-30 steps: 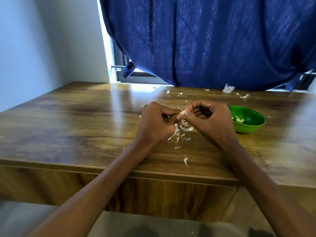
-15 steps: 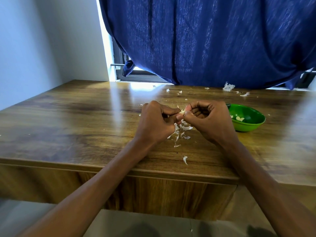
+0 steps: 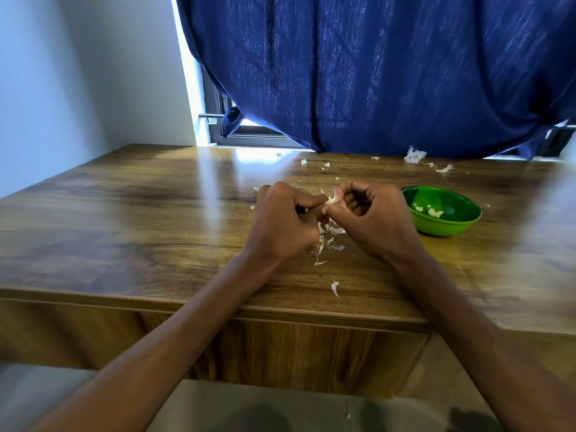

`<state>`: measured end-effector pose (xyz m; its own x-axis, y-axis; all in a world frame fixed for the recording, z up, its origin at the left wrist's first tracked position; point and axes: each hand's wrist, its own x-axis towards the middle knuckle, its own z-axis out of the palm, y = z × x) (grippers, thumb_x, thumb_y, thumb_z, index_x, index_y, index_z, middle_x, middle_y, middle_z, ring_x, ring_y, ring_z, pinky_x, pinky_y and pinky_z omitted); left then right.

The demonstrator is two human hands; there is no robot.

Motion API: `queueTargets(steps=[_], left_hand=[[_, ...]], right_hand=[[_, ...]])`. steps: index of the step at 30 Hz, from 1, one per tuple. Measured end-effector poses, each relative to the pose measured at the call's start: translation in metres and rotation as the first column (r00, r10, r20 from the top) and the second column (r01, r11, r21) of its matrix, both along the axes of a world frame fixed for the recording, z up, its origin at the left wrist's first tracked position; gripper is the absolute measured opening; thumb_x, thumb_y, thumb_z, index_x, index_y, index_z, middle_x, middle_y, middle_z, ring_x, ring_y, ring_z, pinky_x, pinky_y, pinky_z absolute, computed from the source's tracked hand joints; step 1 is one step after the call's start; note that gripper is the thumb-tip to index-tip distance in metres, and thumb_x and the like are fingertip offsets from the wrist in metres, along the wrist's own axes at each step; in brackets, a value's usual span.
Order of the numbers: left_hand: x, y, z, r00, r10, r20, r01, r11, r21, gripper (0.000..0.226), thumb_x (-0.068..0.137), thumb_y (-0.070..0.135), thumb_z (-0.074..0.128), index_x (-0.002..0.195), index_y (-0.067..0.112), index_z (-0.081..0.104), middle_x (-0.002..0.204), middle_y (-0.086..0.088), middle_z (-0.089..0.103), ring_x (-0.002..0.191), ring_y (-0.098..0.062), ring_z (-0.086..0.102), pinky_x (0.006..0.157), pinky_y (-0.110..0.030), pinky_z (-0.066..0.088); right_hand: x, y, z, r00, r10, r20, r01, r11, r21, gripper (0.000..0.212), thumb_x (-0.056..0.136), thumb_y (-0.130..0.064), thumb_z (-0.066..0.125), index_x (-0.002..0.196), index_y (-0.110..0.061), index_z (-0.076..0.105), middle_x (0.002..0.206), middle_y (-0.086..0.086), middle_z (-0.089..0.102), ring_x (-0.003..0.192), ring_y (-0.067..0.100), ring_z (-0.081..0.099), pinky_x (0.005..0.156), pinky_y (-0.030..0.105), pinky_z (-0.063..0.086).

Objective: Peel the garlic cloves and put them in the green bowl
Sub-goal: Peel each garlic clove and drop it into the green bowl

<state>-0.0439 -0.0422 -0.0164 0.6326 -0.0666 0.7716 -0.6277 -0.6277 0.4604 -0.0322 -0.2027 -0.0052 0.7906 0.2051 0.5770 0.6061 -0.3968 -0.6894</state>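
A small white garlic clove [image 3: 331, 200] is pinched between both hands above the middle of the wooden table [image 3: 124, 232]. My left hand [image 3: 282, 224] grips it from the left with curled fingers. From the right, my right hand [image 3: 374, 218] pinches it with thumb and fingertips. Most of the clove is hidden by the fingers. The green bowl [image 3: 448, 224] stands just right of my right hand, with a few peeled cloves [image 3: 434, 212] inside.
Loose garlic skins [image 3: 327, 244] lie under and in front of the hands. More scraps, with a bigger clump [image 3: 414, 155], lie along the table's far edge under the blue curtain [image 3: 374, 73]. A white wall stands on the left.
The hands stay together on the clove, with only small finger movements. The view has shifted slightly.
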Motion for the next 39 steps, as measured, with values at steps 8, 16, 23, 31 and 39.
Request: queueTargets(steps=[8,16,23,31,39], left_hand=[[-0.001,-0.005,0.004,0.997,-0.044,-0.06,0.033,0.983,-0.178,0.028,0.079,-0.003,0.079,0.105,0.009,0.077,0.099,0.012,0.073,0.073,0.018,0.063,0.067,-0.01,0.055],[-0.007,-0.008,0.008,0.999,-0.008,-0.054,-0.008,0.957,-0.289,0.019,0.081,0.013,0.085,0.099,0.016,0.08,0.09,0.017,0.075,0.062,0.005,0.068,0.058,-0.018,0.056],[-0.008,-0.005,0.009,0.998,-0.016,-0.059,-0.006,0.937,-0.349,0.018,0.076,0.021,0.09,0.092,0.021,0.082,0.088,0.01,0.078,0.058,0.003,0.067,0.055,-0.021,0.056],[-0.009,-0.004,0.006,1.0,-0.021,-0.018,0.013,0.936,-0.351,0.012,0.079,0.017,0.087,0.091,0.016,0.083,0.081,0.009,0.078,0.041,-0.003,0.063,0.044,-0.013,0.044],[-0.013,-0.003,0.009,0.991,-0.106,-0.078,0.069,0.923,-0.379,0.01,0.085,0.008,0.08,0.094,0.013,0.081,0.081,0.009,0.078,0.039,-0.011,0.064,0.036,-0.024,0.047]], right_hand=[[0.001,0.002,0.0,1.0,-0.023,-0.011,0.023,1.0,-0.017,0.027,0.082,-0.033,0.063,0.087,-0.007,0.066,0.079,0.012,0.07,0.064,0.016,0.057,0.056,0.025,0.047],[0.0,-0.001,0.0,1.0,-0.013,-0.001,0.013,0.989,0.144,0.009,0.085,-0.03,0.07,0.087,-0.021,0.068,0.081,0.0,0.073,0.071,0.014,0.067,0.06,0.028,0.055],[0.0,-0.005,0.002,0.996,0.08,-0.026,-0.072,0.975,0.212,0.014,0.091,-0.013,0.07,0.098,-0.025,0.072,0.092,-0.007,0.076,0.078,0.005,0.072,0.065,0.021,0.058],[0.001,-0.005,0.002,0.974,0.186,-0.131,-0.135,0.936,0.324,0.018,0.092,-0.011,0.068,0.107,-0.004,0.072,0.095,0.007,0.077,0.088,0.017,0.075,0.065,0.031,0.062],[0.0,-0.006,0.004,0.98,0.163,-0.112,-0.117,0.935,0.335,0.016,0.087,-0.015,0.072,0.103,-0.012,0.075,0.088,0.001,0.078,0.075,0.011,0.073,0.069,0.021,0.058]])
